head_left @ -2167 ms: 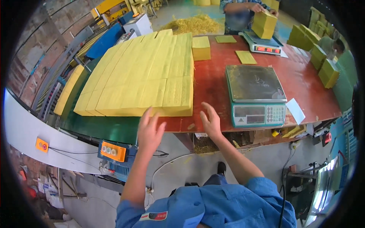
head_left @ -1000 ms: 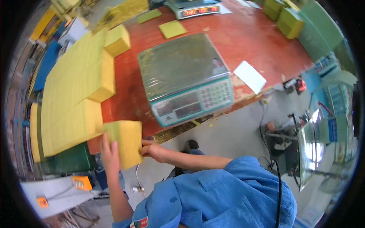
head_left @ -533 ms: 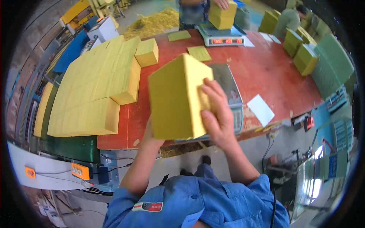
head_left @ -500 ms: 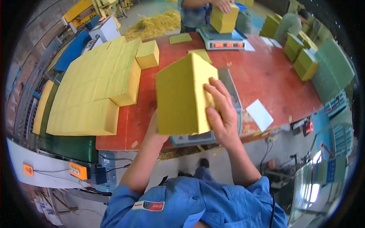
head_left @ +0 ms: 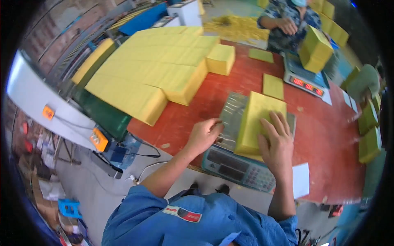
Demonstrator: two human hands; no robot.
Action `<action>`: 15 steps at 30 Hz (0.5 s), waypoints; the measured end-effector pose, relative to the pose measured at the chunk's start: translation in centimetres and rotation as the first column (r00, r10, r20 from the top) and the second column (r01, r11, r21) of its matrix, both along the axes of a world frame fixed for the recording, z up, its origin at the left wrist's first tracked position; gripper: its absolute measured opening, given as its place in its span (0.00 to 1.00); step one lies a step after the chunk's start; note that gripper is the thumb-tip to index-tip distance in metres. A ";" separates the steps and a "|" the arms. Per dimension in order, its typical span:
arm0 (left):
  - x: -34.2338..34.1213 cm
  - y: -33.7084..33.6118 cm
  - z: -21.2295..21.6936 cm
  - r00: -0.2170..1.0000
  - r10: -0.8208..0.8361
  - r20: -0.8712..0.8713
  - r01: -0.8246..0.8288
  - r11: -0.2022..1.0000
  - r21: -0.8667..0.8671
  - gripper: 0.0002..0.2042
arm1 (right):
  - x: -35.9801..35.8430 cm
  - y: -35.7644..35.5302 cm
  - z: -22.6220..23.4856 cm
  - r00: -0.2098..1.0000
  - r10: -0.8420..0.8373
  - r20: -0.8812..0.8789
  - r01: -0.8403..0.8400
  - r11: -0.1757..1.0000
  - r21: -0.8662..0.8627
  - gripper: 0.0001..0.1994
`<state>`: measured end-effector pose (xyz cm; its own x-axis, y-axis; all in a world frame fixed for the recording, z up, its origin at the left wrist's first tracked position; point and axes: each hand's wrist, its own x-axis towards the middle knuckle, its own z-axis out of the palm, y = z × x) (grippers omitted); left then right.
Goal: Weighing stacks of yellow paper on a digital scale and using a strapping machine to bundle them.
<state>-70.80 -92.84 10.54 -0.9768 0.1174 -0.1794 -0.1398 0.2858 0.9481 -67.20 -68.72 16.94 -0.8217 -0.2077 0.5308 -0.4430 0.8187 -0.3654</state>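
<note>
**Yellow block laid on the scale pan**

The right hand (head_left: 277,141) lies flat, fingers spread, on the near end of a thick yellow rectangular block (head_left: 258,121). That block rests on the pan of a grey digital weighing scale (head_left: 240,168). The left hand (head_left: 203,135), fingers loosely curled and holding nothing, touches the scale's left edge. Left of the scale, a large slab of tightly packed yellow blocks (head_left: 152,69) covers the red table (head_left: 328,143). Beyond the scale, another person (head_left: 287,20) holds a yellow block on a second scale (head_left: 305,84).
</note>
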 end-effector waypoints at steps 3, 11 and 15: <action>-3.5 -6.7 -1.5 0.779 -0.020 -0.626 -0.359 0.805 -0.472 0.16 | -0.1 -0.3 0.4 0.999 -0.046 0.025 0.044 0.995 0.089 0.19; -17.6 -17.5 -2.1 0.897 -0.113 -0.427 -0.367 0.344 -0.864 0.41 | 5.2 -6.2 2.5 0.997 -0.055 -0.049 0.044 0.980 -0.192 0.18; -19.0 -16.9 -3.5 0.924 -0.245 -0.294 -0.211 0.315 -0.925 0.45 | 6.3 -11.7 0.3 0.996 0.082 0.036 -0.071 0.970 -0.231 0.18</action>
